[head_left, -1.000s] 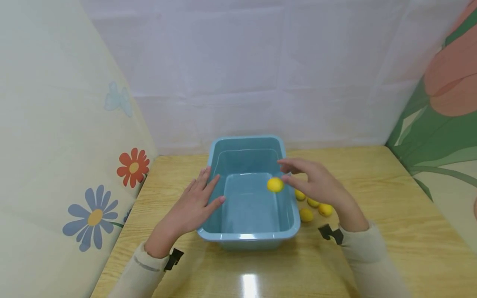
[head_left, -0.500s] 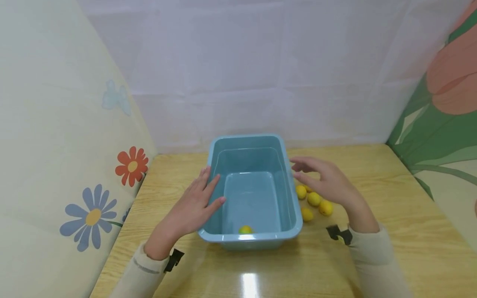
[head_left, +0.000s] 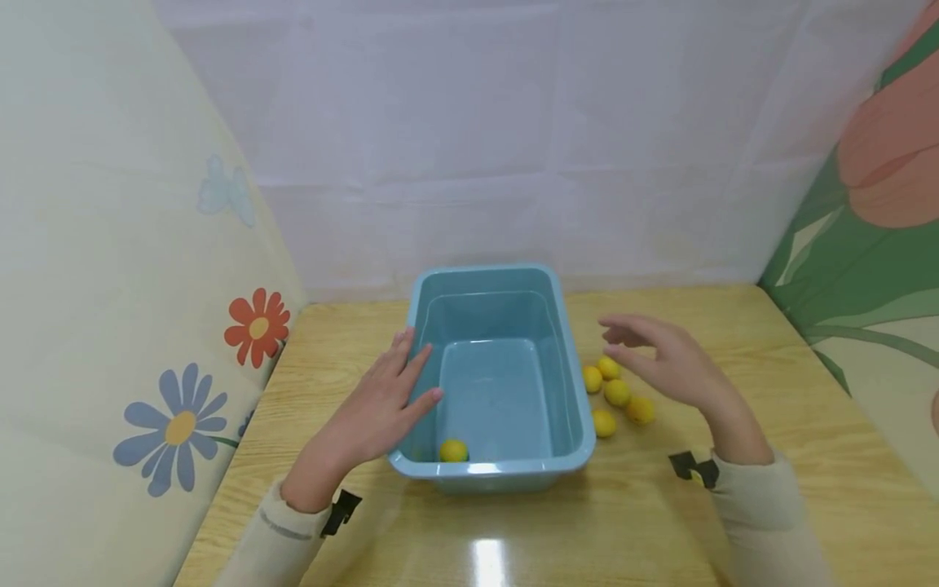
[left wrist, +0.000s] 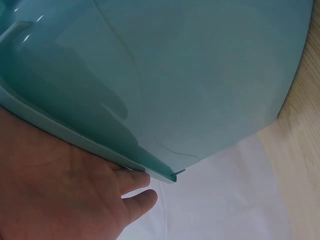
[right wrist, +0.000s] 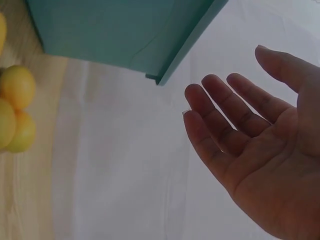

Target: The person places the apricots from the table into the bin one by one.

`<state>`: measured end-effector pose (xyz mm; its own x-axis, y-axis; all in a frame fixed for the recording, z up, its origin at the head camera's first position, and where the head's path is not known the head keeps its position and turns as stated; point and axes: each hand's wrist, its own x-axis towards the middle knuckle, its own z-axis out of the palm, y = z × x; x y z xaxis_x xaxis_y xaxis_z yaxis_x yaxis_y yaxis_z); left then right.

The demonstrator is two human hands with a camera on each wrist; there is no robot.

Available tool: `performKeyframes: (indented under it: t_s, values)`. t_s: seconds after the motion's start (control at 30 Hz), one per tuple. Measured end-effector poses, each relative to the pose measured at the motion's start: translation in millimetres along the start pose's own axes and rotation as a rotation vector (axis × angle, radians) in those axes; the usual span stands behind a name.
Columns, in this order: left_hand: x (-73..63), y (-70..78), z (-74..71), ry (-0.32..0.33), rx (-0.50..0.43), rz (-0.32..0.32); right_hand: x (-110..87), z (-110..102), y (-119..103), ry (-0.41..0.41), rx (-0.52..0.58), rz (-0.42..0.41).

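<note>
A blue plastic basin [head_left: 491,391] stands on the wooden table. My left hand [head_left: 381,403] rests on its left rim with the fingers straight; in the left wrist view the palm lies along the rim [left wrist: 75,140]. Inside the basin, at the near left corner, is one yellow lemon [head_left: 453,450]. My right hand [head_left: 660,359] hovers to the right of the basin, holding nothing. Its fingers are relaxed and parted from the thumb, as the right wrist view also shows the bare palm [right wrist: 270,155]. Several lemons [head_left: 618,393] lie on the table below this hand, close to the basin's right side.
The wooden table [head_left: 469,538] reaches back to a white cloth wall [head_left: 469,147]. A flower-patterned panel [head_left: 183,326] closes the left side, and a panel with leaves and a large tulip [head_left: 880,244] stands on the right.
The lemon left my right hand, dropped into the basin and rolled to the near left corner. My right hand has moved right, away from the basin's rim. The left hand stayed in place.
</note>
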<state>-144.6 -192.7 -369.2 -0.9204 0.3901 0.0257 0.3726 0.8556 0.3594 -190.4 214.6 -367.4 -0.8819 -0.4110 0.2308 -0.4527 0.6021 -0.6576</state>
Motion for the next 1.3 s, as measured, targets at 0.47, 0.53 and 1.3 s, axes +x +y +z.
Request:
performKeyframes:
  t_s: [0.47,0.53,1.3]
  values:
    - [0.7,-2.0,0.5,0.01,-0.018,0.015,-16.9,-1,31,-0.012,-0.03,0.068]
    - [0.9,-1.8,0.5,0.012,-0.018,0.015,-20.1,-1,36,-0.021,-0.037,0.079]
    - [0.3,-0.8,2.3,0.027,0.014,0.036,-45.4,7,85,-0.119,-0.035,0.172]
